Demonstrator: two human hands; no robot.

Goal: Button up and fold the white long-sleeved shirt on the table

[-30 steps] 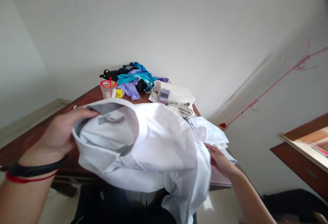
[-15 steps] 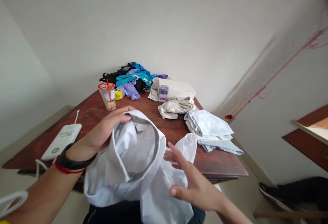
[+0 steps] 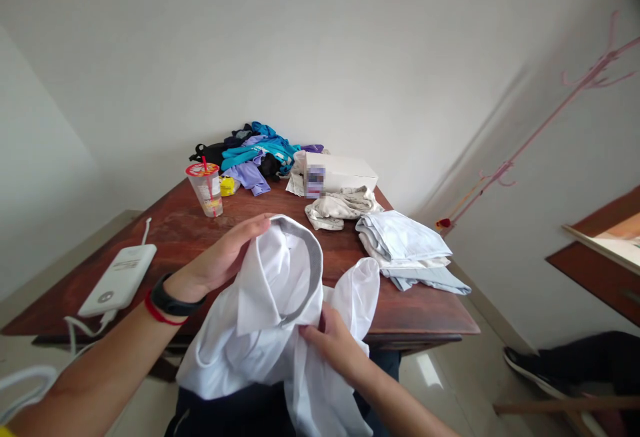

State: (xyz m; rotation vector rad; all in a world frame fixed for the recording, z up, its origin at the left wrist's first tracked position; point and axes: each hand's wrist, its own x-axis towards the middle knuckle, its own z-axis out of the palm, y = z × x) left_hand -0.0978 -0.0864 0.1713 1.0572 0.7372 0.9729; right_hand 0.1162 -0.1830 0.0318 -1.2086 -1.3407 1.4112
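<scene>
A white collared shirt hangs over my lap and against the table's near edge, its collar standing up in a loop with a grey inner band. My left hand grips the collar's far left side, fingers partly behind the cloth. At the front right of the collar, my right hand pinches the fabric between thumb and fingers. One sleeve bulges up onto the tabletop to the right of the collar.
On the wooden table are a power bank with a cable, a lidded plastic cup, heaped clothes, a white box, a crumpled garment and folded clothes. A pink coat rack leans at right.
My right hand, earlier spread beside the shirt, has closed on the front of its collar. My left hand and the collar have shifted slightly right.
</scene>
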